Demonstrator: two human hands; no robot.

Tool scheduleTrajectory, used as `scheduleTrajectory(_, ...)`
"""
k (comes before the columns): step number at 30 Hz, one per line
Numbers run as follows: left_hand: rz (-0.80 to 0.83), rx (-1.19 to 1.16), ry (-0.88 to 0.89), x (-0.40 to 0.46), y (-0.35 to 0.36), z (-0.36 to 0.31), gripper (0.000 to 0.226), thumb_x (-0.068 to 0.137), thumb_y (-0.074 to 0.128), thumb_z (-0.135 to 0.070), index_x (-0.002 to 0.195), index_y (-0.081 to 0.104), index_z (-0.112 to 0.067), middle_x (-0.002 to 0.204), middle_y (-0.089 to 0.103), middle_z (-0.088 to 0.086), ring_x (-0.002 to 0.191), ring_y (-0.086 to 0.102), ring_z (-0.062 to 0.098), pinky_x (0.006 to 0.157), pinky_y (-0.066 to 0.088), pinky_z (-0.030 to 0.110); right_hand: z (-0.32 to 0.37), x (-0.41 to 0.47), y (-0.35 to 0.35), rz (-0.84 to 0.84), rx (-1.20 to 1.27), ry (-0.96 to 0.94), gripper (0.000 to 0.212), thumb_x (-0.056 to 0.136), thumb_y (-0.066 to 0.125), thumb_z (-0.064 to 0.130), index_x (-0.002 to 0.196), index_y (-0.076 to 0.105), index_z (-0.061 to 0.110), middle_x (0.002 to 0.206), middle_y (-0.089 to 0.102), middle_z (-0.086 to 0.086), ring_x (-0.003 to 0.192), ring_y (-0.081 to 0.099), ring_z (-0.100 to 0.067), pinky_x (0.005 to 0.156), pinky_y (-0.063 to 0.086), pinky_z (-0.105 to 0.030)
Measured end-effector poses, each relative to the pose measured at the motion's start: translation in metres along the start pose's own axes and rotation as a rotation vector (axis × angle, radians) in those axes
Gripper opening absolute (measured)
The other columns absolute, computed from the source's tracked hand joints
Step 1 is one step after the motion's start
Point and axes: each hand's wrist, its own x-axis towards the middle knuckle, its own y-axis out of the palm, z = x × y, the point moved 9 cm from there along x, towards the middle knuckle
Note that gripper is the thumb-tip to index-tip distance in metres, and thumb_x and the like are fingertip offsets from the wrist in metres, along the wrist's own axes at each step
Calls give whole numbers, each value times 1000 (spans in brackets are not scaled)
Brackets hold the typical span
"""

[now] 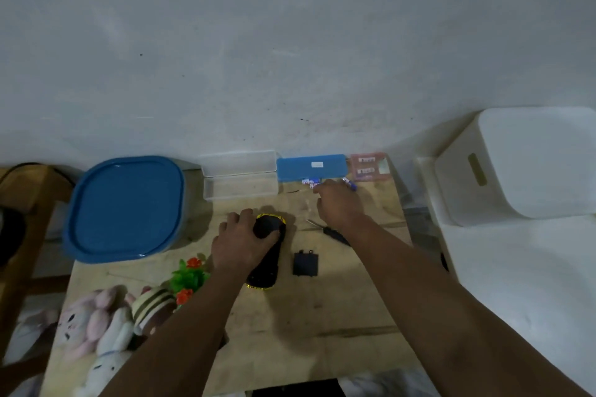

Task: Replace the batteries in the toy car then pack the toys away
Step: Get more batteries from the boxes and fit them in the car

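A black toy car point(267, 255) with yellow trim lies upside down on the wooden table point(322, 316). My left hand point(240, 240) grips its far end. The black battery cover point(305, 263) lies loose just right of the car. My right hand point(338, 203) reaches to the table's far side, fingers over small blue-and-white batteries point(311, 183) in front of a blue box point(311, 167). Whether the fingers hold a battery is hidden. A dark-handled screwdriver point(335, 234) lies under my right wrist.
A grey tub with a blue lid point(125, 206) stands at the far left. Two clear trays point(240, 184) sit by the wall, and a pink battery pack point(367, 167) lies right of the blue box. Plush toys point(106, 325) and a plastic flower point(190, 277) lie at near left. A white bin point(516, 167) stands to the right.
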Motion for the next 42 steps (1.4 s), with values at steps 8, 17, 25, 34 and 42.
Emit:
scheduleTrajectory(8, 168, -49, -59, -6, 31, 10, 103, 62, 65, -81, 147, 37, -30, 130, 60, 2, 115, 64, 31, 90, 56, 47, 4, 21, 11, -37, -78, -11, 41, 89, 56, 2, 128, 57, 14, 125, 52, -7, 111, 57, -30, 82, 53, -43)
scheduleTrajectory(17, 171, -300, -88, -2, 32, 3, 72, 76, 78, -51, 136, 47, -25, 116, 67, -1, 99, 65, 25, 81, 54, 38, -10, 27, 4, -97, -170, -1, 34, 93, 53, 6, 125, 58, 16, 117, 63, -7, 107, 62, -28, 83, 52, -40)
scheduleTrajectory(25, 149, -634, -135, -4, 21, -2, 55, 79, 84, -36, 120, 49, -25, 108, 65, -3, 93, 65, 16, 78, 52, 35, -2, 12, 9, -52, -92, -5, 43, 89, 52, 3, 129, 48, 17, 117, 61, -8, 103, 61, -31, 74, 48, -40)
scheduleTrajectory(34, 289, -1237, -276, -52, -29, 9, 47, 89, 78, -40, 125, 63, -15, 108, 76, 16, 94, 75, 33, 74, 60, 39, 24, -69, -41, -267, 857, 200, 31, 88, 65, 8, 110, 69, 29, 87, 72, 6, 76, 69, -13, 70, 56, -32)
scheduleTrajectory(42, 435, -1683, -270, -117, -84, -7, 63, 98, 50, -64, 126, 69, -11, 114, 74, 19, 100, 71, 35, 83, 58, 46, 138, -139, -123, -333, 1179, -37, 20, 87, 78, 16, 104, 71, 23, 81, 77, 1, 70, 70, -4, 59, 51, -16)
